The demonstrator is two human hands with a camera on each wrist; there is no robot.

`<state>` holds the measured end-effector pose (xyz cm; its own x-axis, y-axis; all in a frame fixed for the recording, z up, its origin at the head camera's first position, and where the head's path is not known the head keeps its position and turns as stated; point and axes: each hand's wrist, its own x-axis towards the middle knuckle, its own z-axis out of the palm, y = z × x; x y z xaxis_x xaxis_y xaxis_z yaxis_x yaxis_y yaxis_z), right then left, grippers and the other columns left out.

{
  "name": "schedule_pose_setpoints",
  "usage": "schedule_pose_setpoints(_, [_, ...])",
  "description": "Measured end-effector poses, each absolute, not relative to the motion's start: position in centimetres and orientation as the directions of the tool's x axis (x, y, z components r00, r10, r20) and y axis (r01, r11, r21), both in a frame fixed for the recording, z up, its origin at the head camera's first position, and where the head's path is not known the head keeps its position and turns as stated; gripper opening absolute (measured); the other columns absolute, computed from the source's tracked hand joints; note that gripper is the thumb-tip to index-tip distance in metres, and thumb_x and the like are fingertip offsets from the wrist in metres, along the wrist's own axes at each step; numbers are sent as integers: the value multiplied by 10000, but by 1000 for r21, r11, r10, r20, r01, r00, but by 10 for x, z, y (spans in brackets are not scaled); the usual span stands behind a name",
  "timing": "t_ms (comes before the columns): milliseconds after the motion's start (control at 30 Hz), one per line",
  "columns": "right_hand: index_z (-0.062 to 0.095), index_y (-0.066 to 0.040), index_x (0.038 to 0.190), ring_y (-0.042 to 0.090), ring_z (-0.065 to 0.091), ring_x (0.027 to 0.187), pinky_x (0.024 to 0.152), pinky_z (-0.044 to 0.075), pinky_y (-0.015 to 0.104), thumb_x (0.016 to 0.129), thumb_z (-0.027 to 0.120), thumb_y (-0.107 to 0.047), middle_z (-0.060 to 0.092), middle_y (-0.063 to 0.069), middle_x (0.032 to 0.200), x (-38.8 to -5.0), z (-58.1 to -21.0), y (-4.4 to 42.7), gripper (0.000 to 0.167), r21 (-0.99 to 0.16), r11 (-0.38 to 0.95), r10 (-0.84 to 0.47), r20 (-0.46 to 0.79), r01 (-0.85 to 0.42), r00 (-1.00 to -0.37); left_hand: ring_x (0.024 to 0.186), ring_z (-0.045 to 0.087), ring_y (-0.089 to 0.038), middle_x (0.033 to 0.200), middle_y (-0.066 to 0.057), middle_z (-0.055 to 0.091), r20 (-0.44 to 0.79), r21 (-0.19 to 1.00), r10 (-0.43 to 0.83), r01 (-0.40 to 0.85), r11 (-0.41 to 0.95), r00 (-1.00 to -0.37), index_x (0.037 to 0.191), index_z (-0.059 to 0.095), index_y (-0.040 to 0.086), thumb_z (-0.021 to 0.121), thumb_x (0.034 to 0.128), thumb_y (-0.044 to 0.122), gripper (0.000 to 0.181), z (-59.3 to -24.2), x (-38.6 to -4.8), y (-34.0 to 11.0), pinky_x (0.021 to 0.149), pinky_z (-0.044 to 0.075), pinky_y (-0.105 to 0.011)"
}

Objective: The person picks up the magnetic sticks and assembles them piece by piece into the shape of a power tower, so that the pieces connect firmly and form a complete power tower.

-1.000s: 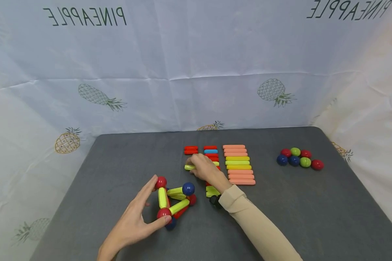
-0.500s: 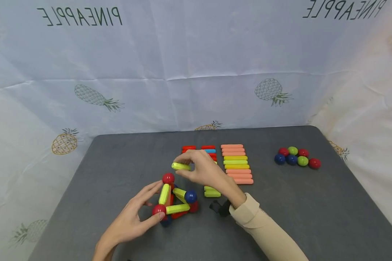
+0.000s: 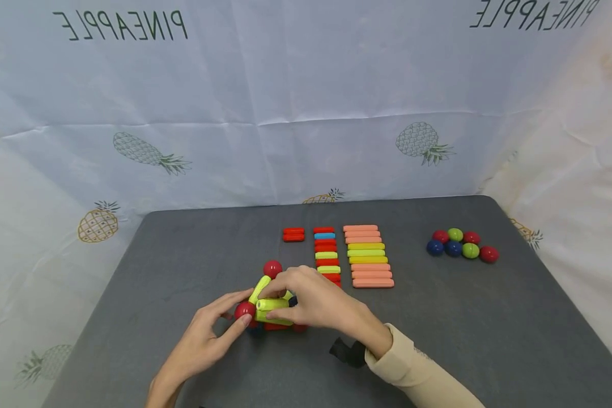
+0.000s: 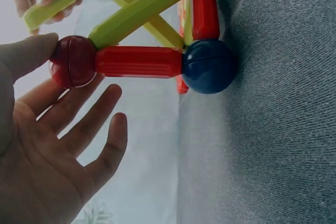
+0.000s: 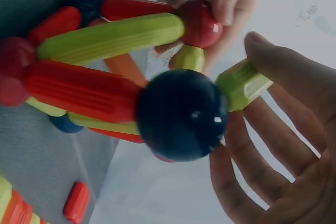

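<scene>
Lime rod [image 3: 272,305] now by blue ball [image 5: 181,114], tight in right fingers [image 3: 280,283], left fingers [image 3: 229,301] round red ball [image 3: 243,310]; grey table [image 3: 183,255], pineapple cloth [image 3: 285,158].

A ball-and-rod frame [image 4: 142,12] sits left of centre at the table [image 3: 464,328], between the left hand [image 3: 211,328] and the right hand [image 3: 318,297]; a loose rod [image 3: 272,305] is at the frame's upper side, in the right hand; behind the frame, a pair of rods [image 3: 293,238]; right of this, a middle column [image 3: 327,255], then a right column [image 3: 367,253]; farther right, well apart, a ball cluster [image 3: 454,248]; behind the table, a cloth [image 3: 296,85]
</scene>
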<state>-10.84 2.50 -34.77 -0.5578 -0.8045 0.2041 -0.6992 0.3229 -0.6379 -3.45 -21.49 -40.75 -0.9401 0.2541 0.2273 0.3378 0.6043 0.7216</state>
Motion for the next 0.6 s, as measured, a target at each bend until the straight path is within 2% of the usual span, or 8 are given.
schedule_pose_setpoints(200, [789, -169, 1139, 60, 593, 891, 767, 478, 147, 869, 830, -224, 757, -54, 1027, -100, -354, 23, 279, -540, 419, -791, 178, -730, -586, 955, 635, 16, 1209, 43, 725, 235, 722, 218, 320, 614, -947, 1325, 679, 161, 727, 957, 189, 372, -409, -33, -215, 783, 572, -290])
schedule_pose_setpoints(300, [793, -190, 1150, 50, 558, 838, 714, 441, 124, 862, 835, -247, 743, -59, 1002, -96, -356, 21, 297, -454, 464, -789, 178, -761, -587, 939, 632, 19, 1168, 70, 733, 244, 717, 218, 327, 615, -945, 1321, 683, 167, 730, 954, 181, 370, -410, -33, -215, 777, 572, -290])
schedule_pose_setpoints(433, [799, -215, 1143, 46, 502, 761, 659, 378, 107, 857, 836, -285, 733, -65, 960, -92, -361, 16, 297, -336, 520, -781, 185, -785, -596, 937, 631, 20, 1150, 81, 735, 253, 716, 219, 334, 613, -942, 1322, 684, 170, 731, 952, 172, 374, -412, -32, -215, 773, 569, -286])
schedule_pose_setpoints(600, [804, -224, 1128, 64, 528, 788, 649, 350, 119, 862, 827, -305, 755, -73, 1019, -89, -368, 10, 279, -271, 544, -769, 218, -794, -601, 937, 626, 20, 1154, 72, 734, 259, 717, 216, 337, 610, -941, 1327, 681, 167, 731, 951, 166, 380, -413, -32, -215, 765, 568, -276])
